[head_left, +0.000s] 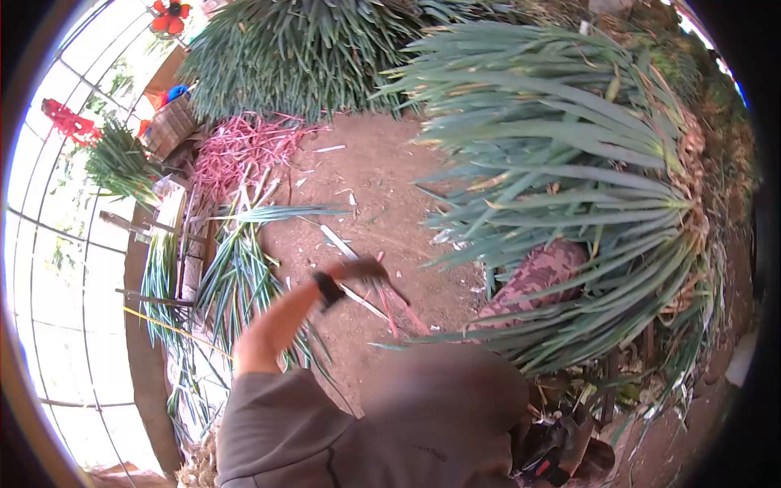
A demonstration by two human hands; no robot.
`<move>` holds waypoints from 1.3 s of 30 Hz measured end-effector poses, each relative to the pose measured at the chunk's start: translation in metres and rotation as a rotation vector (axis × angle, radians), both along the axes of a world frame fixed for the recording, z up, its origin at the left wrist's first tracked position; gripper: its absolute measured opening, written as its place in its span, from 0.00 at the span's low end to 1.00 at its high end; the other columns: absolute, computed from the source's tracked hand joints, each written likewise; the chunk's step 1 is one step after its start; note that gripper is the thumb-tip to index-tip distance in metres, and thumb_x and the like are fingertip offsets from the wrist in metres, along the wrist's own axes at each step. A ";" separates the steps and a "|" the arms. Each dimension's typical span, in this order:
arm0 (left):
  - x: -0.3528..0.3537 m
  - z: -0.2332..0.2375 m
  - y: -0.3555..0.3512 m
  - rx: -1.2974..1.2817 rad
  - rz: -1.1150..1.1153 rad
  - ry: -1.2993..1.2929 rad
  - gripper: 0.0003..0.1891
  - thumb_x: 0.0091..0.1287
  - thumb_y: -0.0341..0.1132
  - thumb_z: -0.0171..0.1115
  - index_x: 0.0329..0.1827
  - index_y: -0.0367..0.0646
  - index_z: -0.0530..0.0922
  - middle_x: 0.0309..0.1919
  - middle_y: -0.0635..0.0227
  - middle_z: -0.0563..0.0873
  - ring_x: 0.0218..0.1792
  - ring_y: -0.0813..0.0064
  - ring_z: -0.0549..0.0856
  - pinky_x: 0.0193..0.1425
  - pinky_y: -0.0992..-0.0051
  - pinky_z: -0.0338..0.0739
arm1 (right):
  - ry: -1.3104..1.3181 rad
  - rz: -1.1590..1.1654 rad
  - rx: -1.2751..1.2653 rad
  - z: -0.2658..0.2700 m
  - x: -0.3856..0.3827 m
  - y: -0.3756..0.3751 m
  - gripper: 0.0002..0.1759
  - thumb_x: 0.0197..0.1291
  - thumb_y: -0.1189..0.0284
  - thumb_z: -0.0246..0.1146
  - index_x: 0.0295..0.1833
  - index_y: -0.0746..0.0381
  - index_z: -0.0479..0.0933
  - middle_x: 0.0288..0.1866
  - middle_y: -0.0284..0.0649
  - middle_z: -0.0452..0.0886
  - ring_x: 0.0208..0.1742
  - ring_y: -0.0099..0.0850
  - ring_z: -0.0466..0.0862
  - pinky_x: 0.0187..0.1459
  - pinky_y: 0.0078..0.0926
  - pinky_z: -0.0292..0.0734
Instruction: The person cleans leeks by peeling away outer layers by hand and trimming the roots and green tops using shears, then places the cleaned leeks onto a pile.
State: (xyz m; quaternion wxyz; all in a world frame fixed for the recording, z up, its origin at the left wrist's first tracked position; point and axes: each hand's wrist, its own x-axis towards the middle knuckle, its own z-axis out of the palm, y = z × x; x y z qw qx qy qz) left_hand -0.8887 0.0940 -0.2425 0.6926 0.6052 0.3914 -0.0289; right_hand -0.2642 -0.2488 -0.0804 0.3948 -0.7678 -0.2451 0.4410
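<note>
My left hand (362, 270), with a black watch (329, 290) on its wrist, reaches over the bare ground in front of me. It is smeared by motion, but its fingers look closed round thin pink strips (399, 302) that hang toward the ground. A pale stalk (364, 302) shows just below this hand. My right hand is out of sight. To the right, a big pile of spring onions (561, 163) has its green leaves pointing left and partly covers a leg in camouflage trousers (537, 281).
Loose pink strips (244, 150) lie in a heap at upper left, near a woven basket (171, 126). More spring onions (301, 57) stand at the back. Several leaves lie over a wooden rack (189, 252) by the wire mesh (61, 268) on the left.
</note>
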 end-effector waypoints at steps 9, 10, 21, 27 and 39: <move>-0.232 0.331 0.163 1.295 1.271 1.190 0.39 0.58 0.38 0.74 0.69 0.39 0.60 0.69 0.40 0.66 0.59 0.37 0.80 0.62 0.52 0.79 | -0.042 0.029 -0.068 0.002 -0.014 0.023 0.27 0.56 0.75 0.70 0.61 0.70 0.75 0.46 0.36 0.83 0.43 0.25 0.81 0.47 0.24 0.78; -0.206 0.316 0.160 1.400 1.259 1.112 0.41 0.58 0.36 0.74 0.71 0.39 0.59 0.70 0.38 0.65 0.59 0.37 0.80 0.63 0.52 0.79 | -0.045 0.036 -0.064 0.003 -0.013 0.022 0.26 0.57 0.75 0.70 0.61 0.70 0.75 0.46 0.35 0.83 0.43 0.25 0.81 0.47 0.24 0.78; 0.142 0.049 -0.042 0.711 1.101 -0.026 0.38 0.65 0.23 0.67 0.79 0.41 0.61 0.72 0.56 0.72 0.68 0.60 0.76 0.60 0.64 0.77 | 0.076 0.173 -0.015 0.006 -0.007 -0.018 0.26 0.59 0.75 0.70 0.63 0.68 0.74 0.45 0.34 0.83 0.44 0.22 0.79 0.47 0.24 0.77; 0.185 0.183 -0.011 1.061 0.974 -0.255 0.31 0.65 0.19 0.64 0.73 0.40 0.69 0.67 0.59 0.78 0.64 0.65 0.79 0.59 0.72 0.76 | -0.075 -0.132 0.091 0.021 -0.003 -0.051 0.25 0.56 0.76 0.70 0.60 0.70 0.75 0.44 0.37 0.83 0.46 0.22 0.78 0.50 0.26 0.77; 0.462 0.272 -0.103 1.161 -0.597 -0.394 0.40 0.57 0.40 0.76 0.70 0.33 0.69 0.66 0.44 0.76 0.67 0.47 0.76 0.70 0.59 0.73 | -0.418 -0.333 0.102 0.024 0.120 0.110 0.26 0.59 0.56 0.69 0.41 0.73 0.78 0.31 0.47 0.82 0.31 0.33 0.81 0.37 0.38 0.78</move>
